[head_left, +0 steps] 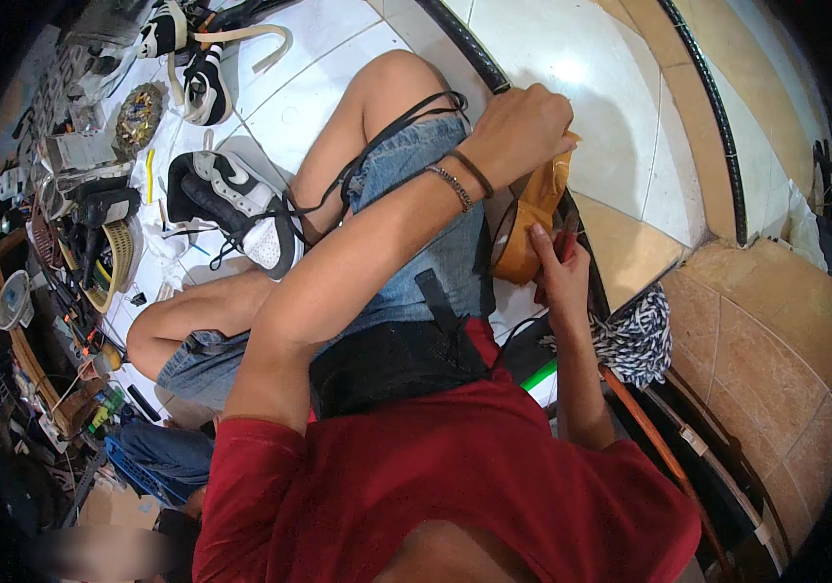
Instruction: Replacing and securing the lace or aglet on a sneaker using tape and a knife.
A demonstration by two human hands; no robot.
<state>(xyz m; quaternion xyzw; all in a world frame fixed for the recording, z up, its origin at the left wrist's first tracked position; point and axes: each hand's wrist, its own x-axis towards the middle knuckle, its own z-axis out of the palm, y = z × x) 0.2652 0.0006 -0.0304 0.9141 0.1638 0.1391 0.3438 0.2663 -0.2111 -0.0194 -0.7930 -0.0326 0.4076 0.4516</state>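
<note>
Brown packing tape (521,238) stretches between my two hands, to the right of my bent knee. At its upper end my left hand (523,126), with bracelets on the wrist, is closed on the strip. Lower down, my right hand (561,267) holds the roll, its thumb pressed on the tape. A red-handled tool (568,238) shows in the right hand too; its kind is partly hidden. A black-and-white sneaker (231,204) lies on the white tiles left of my leg, its dark laces loose.
More sneakers (207,87) lie at the upper left, near a patterned dish (139,115). Tools and clutter crowd the left side, where another person in blue jeans (163,457) is partly seen. On the right are a black-edged step (717,107) and a mop head (634,335).
</note>
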